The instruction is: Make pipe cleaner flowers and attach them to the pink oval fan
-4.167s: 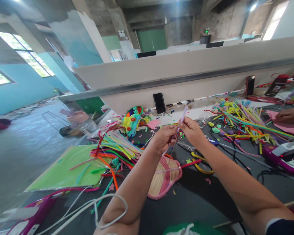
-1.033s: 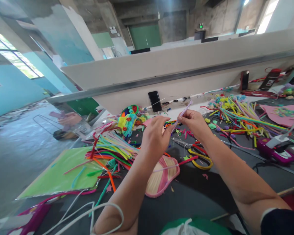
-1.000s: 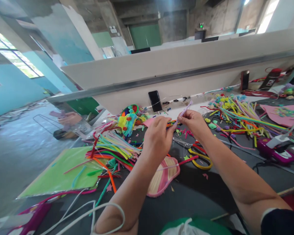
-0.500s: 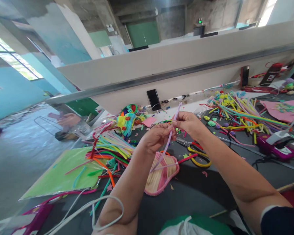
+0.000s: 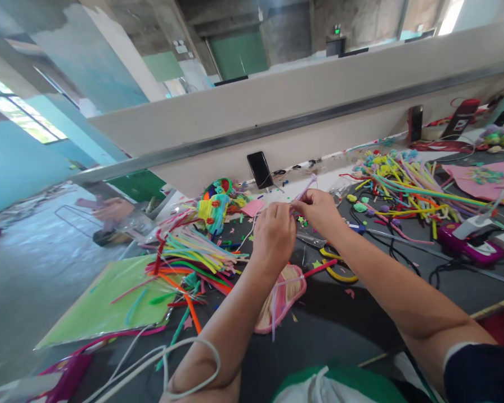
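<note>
Over the dark table my left hand (image 5: 275,232) and my right hand (image 5: 317,210) meet, both closed on a thin lilac pipe cleaner (image 5: 307,186). Its upper end sticks up past my fingers, and the part inside my grip is hidden. Under my left wrist lies a flat, pink-edged striped piece (image 5: 283,296), partly covered by my forearm. A lilac strip (image 5: 274,316) crosses that piece, and a red pipe cleaner (image 5: 320,268) points out from its right side. Scissors with yellow handles (image 5: 340,274) rest just below my right hand.
Pipe cleaners (image 5: 201,249) are heaped at left by a green sheet (image 5: 96,302); another heap (image 5: 407,190) lies at right. A phone (image 5: 260,169) leans against the partition (image 5: 218,170). A purple power strip (image 5: 466,243) sits right; a white cable (image 5: 212,358) loops by my left forearm.
My left hand has turned over, its back now facing up, and both hands pinch closer together. The pipe cleaner's visible upper part has tilted further right. The view has shifted slightly.
</note>
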`<state>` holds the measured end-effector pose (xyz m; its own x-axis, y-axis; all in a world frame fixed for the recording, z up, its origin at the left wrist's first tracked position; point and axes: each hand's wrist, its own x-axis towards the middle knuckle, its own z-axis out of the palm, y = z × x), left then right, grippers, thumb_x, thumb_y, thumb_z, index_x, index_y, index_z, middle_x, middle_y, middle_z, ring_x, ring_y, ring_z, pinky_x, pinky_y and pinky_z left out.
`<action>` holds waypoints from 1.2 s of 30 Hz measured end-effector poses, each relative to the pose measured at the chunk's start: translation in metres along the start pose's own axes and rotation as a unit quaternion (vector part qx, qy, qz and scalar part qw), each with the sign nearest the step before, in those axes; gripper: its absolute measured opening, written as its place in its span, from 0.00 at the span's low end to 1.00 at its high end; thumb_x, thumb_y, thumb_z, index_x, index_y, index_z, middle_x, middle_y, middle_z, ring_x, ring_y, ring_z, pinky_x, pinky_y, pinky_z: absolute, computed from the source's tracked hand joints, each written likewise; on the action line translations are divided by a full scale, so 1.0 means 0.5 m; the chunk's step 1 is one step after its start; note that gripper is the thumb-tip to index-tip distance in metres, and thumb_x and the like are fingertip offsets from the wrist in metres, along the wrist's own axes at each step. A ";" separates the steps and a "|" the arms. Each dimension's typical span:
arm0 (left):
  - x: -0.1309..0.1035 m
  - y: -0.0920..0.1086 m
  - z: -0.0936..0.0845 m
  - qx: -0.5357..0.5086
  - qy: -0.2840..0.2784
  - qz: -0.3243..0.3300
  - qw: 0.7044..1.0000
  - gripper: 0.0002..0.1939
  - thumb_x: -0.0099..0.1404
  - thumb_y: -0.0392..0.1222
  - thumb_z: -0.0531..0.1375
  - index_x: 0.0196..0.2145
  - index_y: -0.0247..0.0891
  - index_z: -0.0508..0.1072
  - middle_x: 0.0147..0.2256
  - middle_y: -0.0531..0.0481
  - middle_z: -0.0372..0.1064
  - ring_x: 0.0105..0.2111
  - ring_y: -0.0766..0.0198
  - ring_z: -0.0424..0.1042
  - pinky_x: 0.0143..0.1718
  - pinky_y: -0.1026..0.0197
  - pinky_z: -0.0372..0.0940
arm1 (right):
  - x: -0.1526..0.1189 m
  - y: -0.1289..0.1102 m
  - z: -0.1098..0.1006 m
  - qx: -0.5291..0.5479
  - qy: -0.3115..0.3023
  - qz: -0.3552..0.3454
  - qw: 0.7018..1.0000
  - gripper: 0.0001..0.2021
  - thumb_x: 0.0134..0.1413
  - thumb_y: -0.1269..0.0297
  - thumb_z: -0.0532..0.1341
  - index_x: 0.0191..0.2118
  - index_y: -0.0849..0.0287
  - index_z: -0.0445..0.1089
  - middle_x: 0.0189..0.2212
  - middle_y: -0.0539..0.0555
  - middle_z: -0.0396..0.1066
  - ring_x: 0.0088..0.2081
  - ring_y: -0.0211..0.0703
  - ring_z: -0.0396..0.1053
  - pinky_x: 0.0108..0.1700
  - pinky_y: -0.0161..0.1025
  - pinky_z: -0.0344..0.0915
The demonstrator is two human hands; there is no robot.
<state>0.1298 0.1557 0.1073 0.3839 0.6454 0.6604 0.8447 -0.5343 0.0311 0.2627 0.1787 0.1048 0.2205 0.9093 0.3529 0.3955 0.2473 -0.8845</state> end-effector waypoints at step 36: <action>0.028 -0.062 0.021 -0.643 -0.231 -0.161 0.712 0.15 0.57 0.47 0.61 0.21 0.34 0.65 0.19 0.55 0.57 0.21 0.72 0.56 0.25 0.66 0.52 | 0.002 -0.013 -0.032 0.202 -0.196 0.028 0.959 0.15 0.35 0.55 0.67 0.20 0.61 0.64 0.17 0.46 0.61 0.22 0.33 0.56 0.28 0.34 0.54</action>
<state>0.1128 0.1869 0.1076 0.5806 0.7994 0.1547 -0.0090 -0.1837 0.9829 0.2746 0.1726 0.1158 -0.1526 0.9614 0.2289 -0.0031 0.2311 -0.9729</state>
